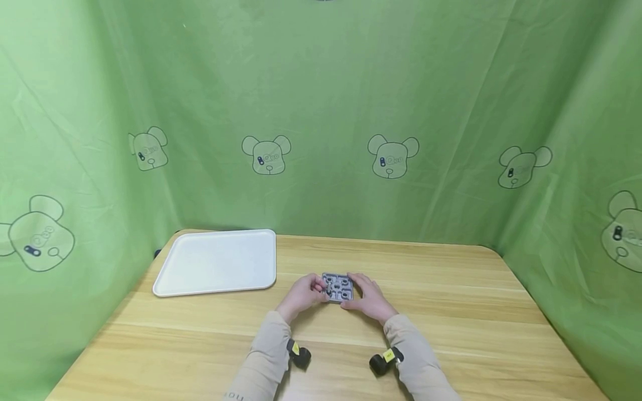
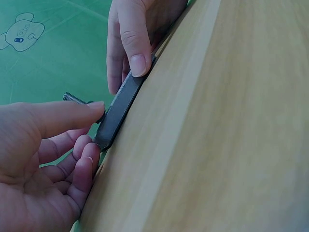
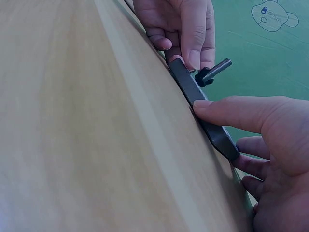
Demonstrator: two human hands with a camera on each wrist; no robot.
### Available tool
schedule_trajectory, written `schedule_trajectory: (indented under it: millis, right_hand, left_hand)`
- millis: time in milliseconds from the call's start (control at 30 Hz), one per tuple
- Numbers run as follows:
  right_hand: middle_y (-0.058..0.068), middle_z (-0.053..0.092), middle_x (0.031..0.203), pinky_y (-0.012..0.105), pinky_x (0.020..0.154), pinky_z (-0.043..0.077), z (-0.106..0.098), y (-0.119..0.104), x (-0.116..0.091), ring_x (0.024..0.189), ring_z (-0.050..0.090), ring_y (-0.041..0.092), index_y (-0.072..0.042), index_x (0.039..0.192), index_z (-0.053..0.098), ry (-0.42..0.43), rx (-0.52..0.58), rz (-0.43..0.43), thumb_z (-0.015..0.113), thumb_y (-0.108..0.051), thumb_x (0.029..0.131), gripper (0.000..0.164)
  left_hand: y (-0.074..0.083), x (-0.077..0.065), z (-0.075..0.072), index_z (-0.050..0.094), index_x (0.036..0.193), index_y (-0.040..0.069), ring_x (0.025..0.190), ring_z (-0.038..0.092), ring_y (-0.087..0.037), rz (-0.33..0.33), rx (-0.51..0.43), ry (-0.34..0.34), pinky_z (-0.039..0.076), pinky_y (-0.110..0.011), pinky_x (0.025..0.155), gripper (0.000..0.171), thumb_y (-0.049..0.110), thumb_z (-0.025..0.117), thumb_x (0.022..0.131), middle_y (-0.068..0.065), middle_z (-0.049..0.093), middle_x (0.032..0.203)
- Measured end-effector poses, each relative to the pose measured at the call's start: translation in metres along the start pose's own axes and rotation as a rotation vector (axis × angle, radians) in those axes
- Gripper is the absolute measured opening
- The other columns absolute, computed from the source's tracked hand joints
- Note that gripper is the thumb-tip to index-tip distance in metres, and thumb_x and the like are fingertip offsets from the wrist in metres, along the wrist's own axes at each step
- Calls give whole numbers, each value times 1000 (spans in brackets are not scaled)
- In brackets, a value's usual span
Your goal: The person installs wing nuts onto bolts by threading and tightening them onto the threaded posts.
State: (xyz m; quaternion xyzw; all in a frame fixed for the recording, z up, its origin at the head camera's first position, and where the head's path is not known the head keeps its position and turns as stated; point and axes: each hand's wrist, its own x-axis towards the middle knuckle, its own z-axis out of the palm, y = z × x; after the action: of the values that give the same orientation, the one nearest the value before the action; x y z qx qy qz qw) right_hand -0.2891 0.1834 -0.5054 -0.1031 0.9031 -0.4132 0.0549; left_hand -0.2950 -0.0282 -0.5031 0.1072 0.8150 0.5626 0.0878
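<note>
A square grey metal plate (image 1: 337, 295) with ribs and several holes lies on the wooden table between both hands. Near its left corner a threaded bolt (image 3: 219, 70) stands upright from the plate, with a dark fitting (image 3: 204, 78) around its base. My left hand (image 1: 303, 293) pinches at the bolt's base; its thumb partly hides the bolt in the left wrist view, and its lower fingers curl at the plate's corner. With thumb on the near edge and fingers round the far right side, my right hand (image 1: 370, 299) grips the plate.
A white rectangular tray (image 1: 215, 262) lies at the table's back left. Green curtains (image 1: 331, 200) printed with bear heads hang around the back and sides. The wooden table (image 1: 451, 312) extends to the right and front of the hands.
</note>
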Motion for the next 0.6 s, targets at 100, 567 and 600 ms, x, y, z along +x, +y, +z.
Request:
schedule_trajectory:
  millis: [100,567,600]
  right_hand:
    - [23,32,155,57,121,4,0,0,0,145,24,43,-5,148,36,0,-3,-4,82,-25,74,90]
    - [23,30,156,57,120,4,-1,-1,-1,145,21,44,-6,149,36,-1,-2,4,82,-26,74,90]
    - [23,30,156,57,120,4,-1,-2,-1,145,21,44,-6,149,36,-1,0,4,82,-26,74,90]
  left_hand:
    - [0,0,0,65,102,2,77,50,-13,-7,5,-6,44,-21,66,30,5,76,75,-5,58,88]
    - [-1,2,1,71,108,6,105,61,-23,7,116,11,48,-42,95,19,12,62,93,-13,68,117]
    - [-1,2,1,71,107,7,106,60,-24,8,117,13,47,-43,96,18,13,61,93,-12,68,117]
